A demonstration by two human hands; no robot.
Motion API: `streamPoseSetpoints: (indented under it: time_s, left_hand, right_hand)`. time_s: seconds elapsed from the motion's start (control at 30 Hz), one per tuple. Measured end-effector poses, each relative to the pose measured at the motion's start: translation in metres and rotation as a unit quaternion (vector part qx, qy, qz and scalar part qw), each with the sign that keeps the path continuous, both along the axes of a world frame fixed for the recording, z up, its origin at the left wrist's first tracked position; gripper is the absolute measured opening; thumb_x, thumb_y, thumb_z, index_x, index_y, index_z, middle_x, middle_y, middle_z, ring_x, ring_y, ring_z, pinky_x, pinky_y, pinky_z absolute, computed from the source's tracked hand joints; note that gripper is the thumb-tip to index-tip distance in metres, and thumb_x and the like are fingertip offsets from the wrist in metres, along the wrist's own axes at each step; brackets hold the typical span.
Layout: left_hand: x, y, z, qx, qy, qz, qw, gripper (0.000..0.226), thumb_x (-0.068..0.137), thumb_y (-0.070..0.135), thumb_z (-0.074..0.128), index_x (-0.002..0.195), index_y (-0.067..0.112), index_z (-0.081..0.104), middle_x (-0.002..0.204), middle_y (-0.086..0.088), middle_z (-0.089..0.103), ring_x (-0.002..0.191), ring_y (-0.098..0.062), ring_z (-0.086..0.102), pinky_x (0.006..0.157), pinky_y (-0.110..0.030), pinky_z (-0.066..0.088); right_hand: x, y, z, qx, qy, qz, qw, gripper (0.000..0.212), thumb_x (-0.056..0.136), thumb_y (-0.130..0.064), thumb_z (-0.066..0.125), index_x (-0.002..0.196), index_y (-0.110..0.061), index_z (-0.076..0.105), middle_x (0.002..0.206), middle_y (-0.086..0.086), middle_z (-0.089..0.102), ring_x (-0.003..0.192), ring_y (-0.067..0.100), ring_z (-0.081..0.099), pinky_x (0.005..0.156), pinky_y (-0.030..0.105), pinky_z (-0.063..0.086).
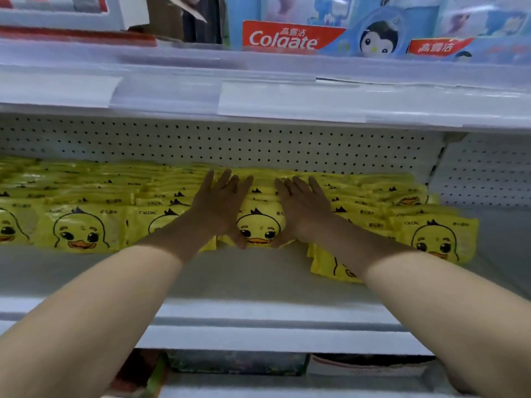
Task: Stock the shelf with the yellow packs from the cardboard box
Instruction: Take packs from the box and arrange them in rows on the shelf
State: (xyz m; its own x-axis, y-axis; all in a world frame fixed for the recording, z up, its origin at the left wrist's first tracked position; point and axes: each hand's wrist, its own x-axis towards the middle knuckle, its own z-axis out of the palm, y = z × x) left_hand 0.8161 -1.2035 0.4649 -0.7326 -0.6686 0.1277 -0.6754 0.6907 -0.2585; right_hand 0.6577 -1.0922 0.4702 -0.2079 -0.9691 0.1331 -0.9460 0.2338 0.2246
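- Head view, looking forward and down: at the left we see rows of yellow packs (pixel 83 231), each printed with a cartoon duck face, standing upright on a white shelf (pixel 230 280) with a pegboard back wall (pixel 230 145)
- Left of centre, our left hand (pixel 221 205) lies against the left side of the middle row, fingers straight and slightly spread, thumb pointing down at the front
- Between our two hands stands the front pack (pixel 260 228) of that row, duck face toward us, both thumbs touching its lower corners
- Right of it, our right hand (pixel 301 208) mirrors the left, fingers straight and slightly spread along the row's right side
- Under our right wrist a loose pack (pixel 330 268) sits forward of the rows, partly hidden by the forearm
- Further right, the last row (pixel 436 237) stands near the shelf's right end
- On the level above, red and blue toothpaste boxes (pixel 439 47) face us
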Motion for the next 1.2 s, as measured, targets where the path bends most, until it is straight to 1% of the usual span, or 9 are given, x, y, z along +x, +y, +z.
streamPoseSetpoints:
  time_s: [0.23,0.47,0.67,0.8,0.87,0.93,1.03,1.1,1.2]
  left_hand:
    - [-0.002,-0.014,-0.002,-0.016,0.009,-0.023,1.000,0.155,0.040,0.080,0.075,0.153,0.021,-0.013,0.162,-0.011,0.009,0.150,-0.027,-0.007,0.118,-0.055,-0.007]
    - [0.007,-0.006,-0.007,-0.021,0.012,-0.039,0.999,0.156,0.043,0.085,0.070,0.151,0.018,-0.020,0.163,-0.012,0.003,0.150,-0.029,-0.011,0.118,-0.053,-0.008]
    - [0.028,-0.009,0.000,0.027,-0.008,-0.044,0.999,0.151,0.046,0.079,0.074,0.153,0.021,-0.016,0.164,-0.006,0.002,0.149,-0.025,-0.014,0.118,-0.051,-0.013]
    - [0.032,-0.009,0.000,-0.001,-0.025,-0.038,0.999,0.145,0.054,0.077,0.073,0.154,0.019,-0.013,0.163,-0.005,0.005,0.150,-0.025,-0.011,0.118,-0.053,-0.010]
    - [0.031,-0.009,0.001,0.010,-0.035,-0.031,0.999,0.146,0.053,0.075,0.075,0.154,0.017,-0.015,0.164,-0.006,0.001,0.149,-0.026,-0.013,0.118,-0.053,-0.009]
    - [0.031,-0.008,0.006,0.051,-0.038,-0.018,0.998,0.152,0.049,0.075,0.077,0.153,0.018,-0.019,0.163,-0.008,-0.009,0.148,-0.027,-0.019,0.118,-0.052,-0.010]
    - [0.025,-0.002,0.008,0.094,0.002,-0.030,0.995,0.152,0.047,0.085,0.069,0.153,0.021,-0.020,0.161,-0.008,-0.019,0.146,-0.026,-0.025,0.119,-0.050,-0.012]
    - [0.015,0.003,0.005,0.080,0.032,-0.048,0.995,0.148,0.049,0.090,0.063,0.154,0.020,-0.016,0.162,-0.008,-0.017,0.147,-0.025,-0.024,0.119,-0.049,-0.011]
    - [0.007,0.005,-0.002,0.043,0.029,-0.063,0.997,0.144,0.053,0.086,0.064,0.154,0.018,-0.014,0.163,-0.008,-0.011,0.148,-0.026,-0.021,0.119,-0.051,-0.009]
  right_hand:
    - [-0.004,-0.017,-0.003,-0.010,0.011,-0.006,1.000,0.148,0.049,-0.078,0.077,0.157,-0.014,-0.001,0.164,0.008,0.013,0.152,0.025,0.005,0.122,0.051,-0.003]
    - [0.000,0.000,-0.003,-0.028,0.014,0.000,1.000,0.143,0.055,-0.075,0.077,0.157,-0.017,-0.004,0.165,0.005,0.009,0.152,0.023,0.002,0.122,0.048,-0.006]
    - [-0.004,0.019,0.002,-0.005,-0.001,-0.013,1.000,0.137,0.061,-0.060,0.083,0.157,-0.020,-0.007,0.166,0.004,0.004,0.152,0.022,-0.004,0.122,0.048,-0.006]
    - [-0.001,0.019,0.001,-0.003,0.008,-0.029,1.000,0.134,0.065,-0.048,0.086,0.157,-0.018,-0.007,0.165,0.007,0.006,0.152,0.024,-0.002,0.122,0.047,-0.004]
    - [0.001,0.017,-0.001,-0.005,0.018,-0.034,0.999,0.134,0.065,-0.049,0.086,0.157,-0.018,-0.007,0.164,0.008,0.011,0.152,0.024,0.001,0.122,0.047,-0.005]
    - [0.002,0.016,-0.002,-0.006,0.026,-0.035,0.999,0.136,0.062,-0.053,0.085,0.157,-0.018,-0.005,0.162,0.008,0.017,0.152,0.024,0.006,0.122,0.047,-0.005]
    - [0.003,0.016,-0.003,-0.009,0.039,-0.034,0.999,0.138,0.059,-0.061,0.084,0.157,-0.017,-0.002,0.158,0.008,0.024,0.150,0.026,0.012,0.121,0.049,-0.004]
    - [0.003,0.015,-0.003,-0.007,0.044,-0.034,0.998,0.139,0.057,-0.065,0.083,0.156,-0.017,-0.002,0.158,0.008,0.025,0.150,0.026,0.012,0.122,0.049,-0.003]
    - [0.003,0.015,-0.003,0.001,0.038,-0.032,0.999,0.140,0.056,-0.069,0.081,0.156,-0.017,-0.002,0.160,0.008,0.022,0.151,0.026,0.009,0.122,0.049,-0.004]
